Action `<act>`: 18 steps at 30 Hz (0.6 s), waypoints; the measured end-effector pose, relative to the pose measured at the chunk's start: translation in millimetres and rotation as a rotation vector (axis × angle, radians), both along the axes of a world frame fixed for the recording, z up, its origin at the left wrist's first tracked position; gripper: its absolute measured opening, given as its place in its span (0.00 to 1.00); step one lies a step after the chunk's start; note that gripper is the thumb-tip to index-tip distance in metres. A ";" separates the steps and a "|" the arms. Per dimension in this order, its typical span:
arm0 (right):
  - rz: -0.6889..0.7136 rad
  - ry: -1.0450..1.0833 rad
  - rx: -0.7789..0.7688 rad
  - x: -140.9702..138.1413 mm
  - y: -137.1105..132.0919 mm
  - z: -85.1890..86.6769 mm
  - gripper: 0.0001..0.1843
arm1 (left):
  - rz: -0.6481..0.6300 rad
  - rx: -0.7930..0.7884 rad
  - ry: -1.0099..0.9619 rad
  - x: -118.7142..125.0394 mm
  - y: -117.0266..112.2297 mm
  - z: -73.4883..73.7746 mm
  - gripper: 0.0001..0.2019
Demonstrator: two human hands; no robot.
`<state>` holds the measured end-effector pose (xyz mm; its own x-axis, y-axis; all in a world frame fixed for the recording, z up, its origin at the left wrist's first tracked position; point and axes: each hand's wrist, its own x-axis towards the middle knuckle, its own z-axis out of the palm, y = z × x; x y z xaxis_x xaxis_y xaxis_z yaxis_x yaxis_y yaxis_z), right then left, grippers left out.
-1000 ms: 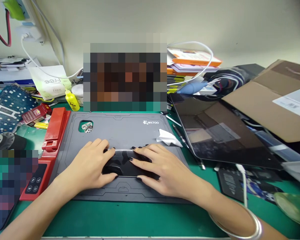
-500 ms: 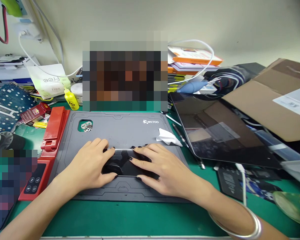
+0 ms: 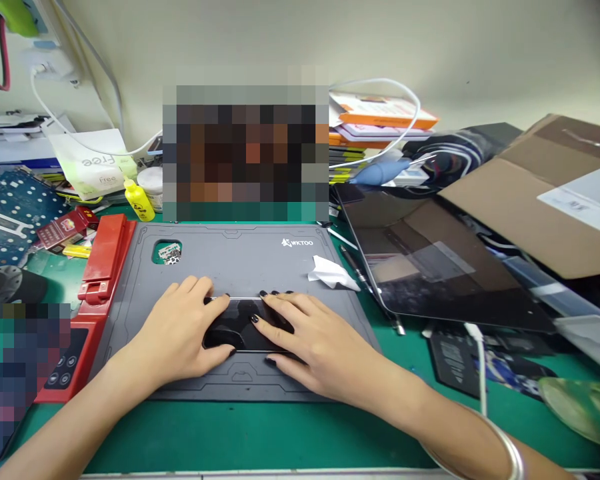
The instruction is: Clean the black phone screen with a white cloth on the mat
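Observation:
A black smartphone (image 3: pixel 247 325) lies flat on the grey work mat (image 3: pixel 240 257), its glossy screen facing up. My left hand (image 3: pixel 187 327) grips its left end, thumb along the near edge and fingers at the far edge. Across the right end lies my right hand (image 3: pixel 307 333), which grips the phone too. Its index fingertip rests on the glass, its thumb is at the near edge and other fingertips are at the far edge. My palms and fingers cover both ends of the phone.
Left of the mat stands a red device with buttons (image 3: pixel 100 267). A crumpled white tissue (image 3: pixel 330 272) is on the mat's right side. Further right are a large black screen panel (image 3: pixel 430 260) and a cardboard box (image 3: pixel 525 200). A yellow bottle (image 3: pixel 139 200) stands behind the mat.
My right hand has slid slightly left along the phone, its fingertips now nearer the middle. My left hand keeps its grip. The whole view has shifted a little.

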<state>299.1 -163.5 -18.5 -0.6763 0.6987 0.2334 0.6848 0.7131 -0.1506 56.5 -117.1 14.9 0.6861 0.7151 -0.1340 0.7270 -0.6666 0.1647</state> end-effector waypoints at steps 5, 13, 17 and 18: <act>0.002 0.003 -0.034 2.0 2.7 1.4 0.19 | 0.026 -0.002 -0.013 1.7 -0.2 -2.8 0.25; 0.067 0.056 -0.075 25.2 9.0 6.7 0.14 | 0.036 -0.009 -0.031 -1.3 2.5 -4.6 0.25; 0.050 0.043 -0.069 37.2 6.7 8.8 0.13 | 0.024 -0.025 -0.059 -6.3 4.0 -3.8 0.25; 0.045 0.043 -0.072 39.7 6.5 8.9 0.12 | 0.024 -0.030 -0.067 -8.0 4.7 -3.8 0.25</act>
<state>338.8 -157.0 -9.6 -0.6979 0.6837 0.2134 0.6438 0.7294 -0.2313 48.5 -112.4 11.1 0.6769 0.7278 -0.1101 0.7294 -0.6432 0.2328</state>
